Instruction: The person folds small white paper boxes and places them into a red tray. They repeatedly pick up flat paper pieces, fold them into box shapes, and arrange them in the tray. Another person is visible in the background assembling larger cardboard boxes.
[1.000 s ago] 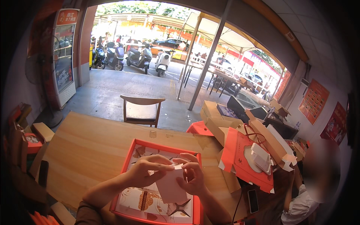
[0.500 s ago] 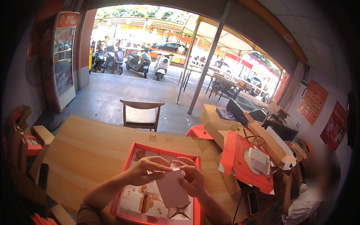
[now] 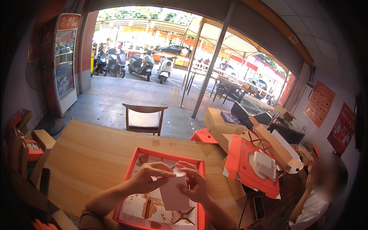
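One white, rectangular card [image 3: 174, 194] is pinched by left hand [image 3: 150, 178] and right hand [image 3: 196, 186] above the red box [image 3: 201, 216]; a printed bag [image 3: 238, 168] lies right of the box.

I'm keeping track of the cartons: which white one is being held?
The white carton between left hand and right hand, its visible face plain; patterned cartons lie in the red box.

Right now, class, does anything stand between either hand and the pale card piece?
Nothing visible does: the left hand and right hand both touch the pale card piece at its upper part, above the open red box.
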Tool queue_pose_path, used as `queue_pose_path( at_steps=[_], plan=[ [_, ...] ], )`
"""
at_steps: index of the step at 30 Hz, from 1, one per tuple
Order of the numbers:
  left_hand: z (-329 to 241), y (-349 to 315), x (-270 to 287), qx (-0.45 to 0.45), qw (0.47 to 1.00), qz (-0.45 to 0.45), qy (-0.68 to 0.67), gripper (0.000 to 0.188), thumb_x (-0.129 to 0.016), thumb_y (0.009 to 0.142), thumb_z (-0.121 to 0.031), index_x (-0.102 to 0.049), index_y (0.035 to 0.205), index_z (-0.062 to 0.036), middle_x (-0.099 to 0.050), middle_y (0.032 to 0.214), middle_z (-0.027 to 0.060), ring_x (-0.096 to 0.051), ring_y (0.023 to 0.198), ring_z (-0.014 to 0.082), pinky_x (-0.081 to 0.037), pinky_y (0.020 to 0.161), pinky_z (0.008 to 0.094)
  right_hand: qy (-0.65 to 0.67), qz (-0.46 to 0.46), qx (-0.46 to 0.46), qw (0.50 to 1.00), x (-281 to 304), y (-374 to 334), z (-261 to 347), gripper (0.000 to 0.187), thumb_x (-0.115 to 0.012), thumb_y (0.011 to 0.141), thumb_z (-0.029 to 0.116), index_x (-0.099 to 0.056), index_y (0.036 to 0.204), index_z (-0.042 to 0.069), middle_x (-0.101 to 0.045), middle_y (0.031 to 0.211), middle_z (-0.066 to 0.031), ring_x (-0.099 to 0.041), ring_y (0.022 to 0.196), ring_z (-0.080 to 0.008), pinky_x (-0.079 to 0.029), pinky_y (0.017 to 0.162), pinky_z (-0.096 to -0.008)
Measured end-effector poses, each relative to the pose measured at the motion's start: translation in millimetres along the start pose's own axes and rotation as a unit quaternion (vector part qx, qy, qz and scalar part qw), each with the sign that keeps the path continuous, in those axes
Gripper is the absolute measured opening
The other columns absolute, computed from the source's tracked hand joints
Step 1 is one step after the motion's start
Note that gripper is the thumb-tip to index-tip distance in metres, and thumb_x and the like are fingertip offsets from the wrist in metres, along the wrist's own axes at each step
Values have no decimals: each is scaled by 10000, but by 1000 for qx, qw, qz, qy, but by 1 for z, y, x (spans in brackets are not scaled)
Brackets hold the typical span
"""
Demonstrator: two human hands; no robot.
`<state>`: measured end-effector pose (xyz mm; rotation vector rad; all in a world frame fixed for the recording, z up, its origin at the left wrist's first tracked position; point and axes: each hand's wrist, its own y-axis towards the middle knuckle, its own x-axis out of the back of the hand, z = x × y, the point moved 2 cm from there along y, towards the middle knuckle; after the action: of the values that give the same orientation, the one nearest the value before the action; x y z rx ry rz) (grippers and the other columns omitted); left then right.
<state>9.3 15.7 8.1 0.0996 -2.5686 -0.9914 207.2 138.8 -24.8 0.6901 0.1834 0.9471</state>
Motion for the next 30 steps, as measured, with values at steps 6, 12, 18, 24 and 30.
queue_pose_path(
  at_steps=[6, 12, 18, 24, 30],
  plan=[
    [0, -2, -1, -37, 995, -38, 83, 277, -765, 893, -2, -827, 1146, -95, -765, 992, 99, -742, 845, 232, -585, 741, 351, -79, 19, -22, 996, 2, 3, 8, 621, -842, 838, -29, -651, 1424, 55, -503, 1598, -197, -642, 939, -31, -501, 623, -174],
    [-18, -2, -6, -74, 979, -66, 177, 240, -813, 828, -5, -828, 1035, -128, -727, 909, 55, -709, 783, 229, -572, 664, 351, -146, 12, -18, 989, -8, 4, 20, 644, -882, 802, -12, -675, 1407, 60, -549, 1573, -167, -589, 764, 27, -439, 540, -164],
    [-26, -7, -8, -101, 974, -44, 199, 305, -823, 789, -1, -820, 1053, -153, -704, 938, 22, -686, 794, 227, -572, 655, 362, -148, 21, -17, 989, -12, 2, 26, 626, -889, 803, -5, -684, 1392, 54, -542, 1577, -183, -654, 871, -11, -467, 555, -166],
    [-26, 1, 1, -92, 987, 34, 124, 356, -783, 866, -14, -796, 1193, -153, -683, 1128, 97, -691, 987, 268, -581, 849, 383, -116, 20, -38, 992, -5, -4, 19, 423, -876, 837, 6, -715, 1228, 34, -570, 1527, -192, -652, 1004, -104, -548, 653, -211],
    [-9, 0, 2, -3, 996, 82, 16, 289, -755, 967, -79, -777, 1251, -126, -661, 1242, 150, -680, 1135, 315, -563, 945, 416, 30, -55, -22, 998, -10, -6, 3, 272, -867, 891, 70, -633, 1022, 25, -635, 1436, -180, -534, 656, 3, -466, 560, -192]
  ],
)
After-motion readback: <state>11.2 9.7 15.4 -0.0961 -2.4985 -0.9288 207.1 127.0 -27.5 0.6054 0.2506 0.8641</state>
